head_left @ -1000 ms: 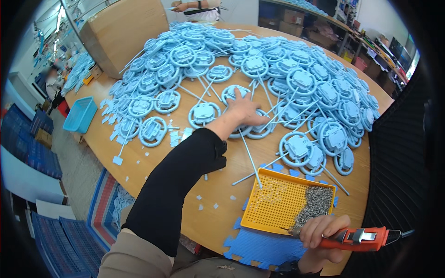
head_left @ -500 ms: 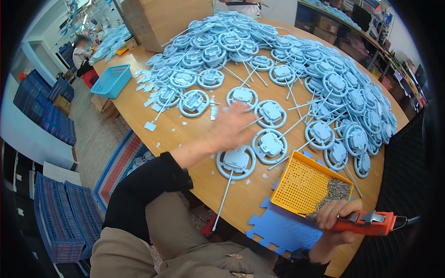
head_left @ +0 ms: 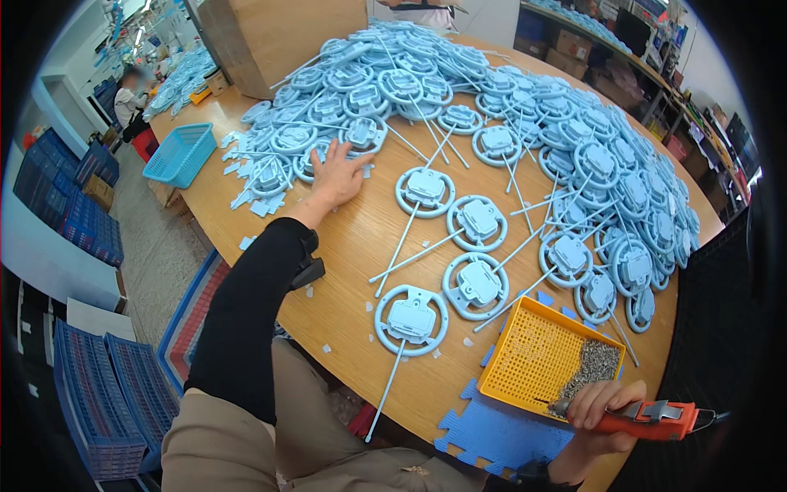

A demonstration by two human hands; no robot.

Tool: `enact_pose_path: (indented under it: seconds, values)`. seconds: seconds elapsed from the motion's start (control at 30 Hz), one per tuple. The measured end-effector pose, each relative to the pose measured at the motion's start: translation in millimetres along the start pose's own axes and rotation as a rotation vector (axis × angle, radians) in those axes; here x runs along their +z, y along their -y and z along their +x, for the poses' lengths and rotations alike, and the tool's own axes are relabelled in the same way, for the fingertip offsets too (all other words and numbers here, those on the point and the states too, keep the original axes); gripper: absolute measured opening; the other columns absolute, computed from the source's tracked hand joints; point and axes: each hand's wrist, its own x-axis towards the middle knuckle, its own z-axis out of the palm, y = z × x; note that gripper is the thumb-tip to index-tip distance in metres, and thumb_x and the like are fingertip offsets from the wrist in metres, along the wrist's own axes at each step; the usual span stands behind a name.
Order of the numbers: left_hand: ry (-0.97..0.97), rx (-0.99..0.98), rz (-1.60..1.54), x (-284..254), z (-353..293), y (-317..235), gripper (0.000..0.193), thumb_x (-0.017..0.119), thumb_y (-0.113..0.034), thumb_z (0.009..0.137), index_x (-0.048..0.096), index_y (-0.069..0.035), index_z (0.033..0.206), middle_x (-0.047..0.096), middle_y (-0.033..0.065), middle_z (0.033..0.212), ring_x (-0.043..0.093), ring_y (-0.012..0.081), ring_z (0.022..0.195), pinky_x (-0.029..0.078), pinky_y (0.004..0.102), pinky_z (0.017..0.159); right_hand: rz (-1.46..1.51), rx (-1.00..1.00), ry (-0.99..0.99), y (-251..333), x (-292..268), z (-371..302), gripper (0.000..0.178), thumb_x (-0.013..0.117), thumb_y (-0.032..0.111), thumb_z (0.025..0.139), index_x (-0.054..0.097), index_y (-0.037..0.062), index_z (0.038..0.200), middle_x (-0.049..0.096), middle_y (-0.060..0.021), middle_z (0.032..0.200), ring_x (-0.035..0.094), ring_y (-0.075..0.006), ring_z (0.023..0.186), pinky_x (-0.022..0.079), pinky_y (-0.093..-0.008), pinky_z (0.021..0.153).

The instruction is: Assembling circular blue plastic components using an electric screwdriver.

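Note:
My left hand [head_left: 336,177] reaches to the left side of the pile with its fingers spread. It lies over or against a light blue toy steering wheel [head_left: 305,166], partly hidden by the hand; I cannot tell whether they touch. In my right hand [head_left: 602,410] is a red-orange electric screwdriver [head_left: 660,420], its tip by the front edge of a yellow perforated tray [head_left: 520,344]. Small metal screws [head_left: 597,361] are heaped in the tray's right end. One steering wheel [head_left: 410,318] with a thin rod lies nearest me, and several more lie face down beyond it.
A large pile of blue steering wheels [head_left: 590,123] covers the table's back and right. A cardboard box [head_left: 283,41] and a blue basket [head_left: 180,154] stand at the left. Blue foam mat [head_left: 492,426] lies under the tray. Small scraps dot the wooden tabletop [head_left: 344,271].
My left hand has moved left and away from the loose wheels in the middle to the pile's left side, fingers now spread. My right hand keeps the screwdriver by the tray.

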Motion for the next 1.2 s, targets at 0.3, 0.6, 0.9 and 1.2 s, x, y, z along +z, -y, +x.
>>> enact_pose_path:
  seconds: [0.3, 0.6, 0.9, 1.2]
  values:
    - [0.121, 0.093, -0.302, -36.3, -9.8, -119.9, 0.075, 0.067, -0.06, 0.072, 0.053, -0.015, 0.131, 0.051, 0.0184, 0.128, 0.044, 0.0363, 0.125, 0.032, 0.0526, 0.102, 0.015, 0.044, 0.055, -0.1, -2.8, 0.7, 0.06, 0.073, 0.054, 0.077, 0.046, 0.0059, 0.1, 0.053, -0.0034, 0.065, 0.054, -0.0156, 0.053, 0.046, -0.0271, 0.048]
    - [0.183, 0.071, -0.446, -36.2, -22.1, -87.3, 0.058, 0.069, -0.042, 0.069, 0.059, -0.007, 0.115, 0.062, 0.0221, 0.11, 0.061, 0.037, 0.1, 0.048, 0.0421, 0.088, -0.076, 0.035, -0.007, -6.9, -1.3, 6.6, 0.065, 0.068, 0.054, 0.082, 0.05, 0.0043, 0.121, 0.054, -0.0042, 0.083, 0.053, -0.0165, 0.082, 0.047, -0.0365, 0.075]
    - [-0.334, 0.666, -0.348, -166.3, -98.5, -131.8, 0.05, 0.071, -0.017, 0.069, 0.058, -0.011, 0.116, 0.059, 0.014, 0.118, 0.056, 0.0338, 0.109, 0.046, 0.0401, 0.093, -0.162, 0.066, -0.066, -30.7, 13.4, 9.0, 0.037, 0.066, 0.027, 0.089, 0.054, 0.0008, 0.111, 0.063, -0.0082, 0.081, 0.062, -0.0182, 0.075, 0.052, -0.0304, 0.069]
    - [0.369, 0.842, -0.689, -172.1, -262.1, -211.8, 0.052, 0.072, -0.011, 0.064, 0.059, -0.012, 0.115, 0.051, 0.0131, 0.127, 0.046, 0.0379, 0.121, 0.039, 0.0508, 0.098, -0.084, -0.094, -0.217, -47.7, 5.3, 21.9, 0.028, 0.075, 0.026, 0.083, 0.056, 0.005, 0.085, 0.058, -0.0029, 0.063, 0.057, -0.0117, 0.056, 0.047, -0.0245, 0.053]
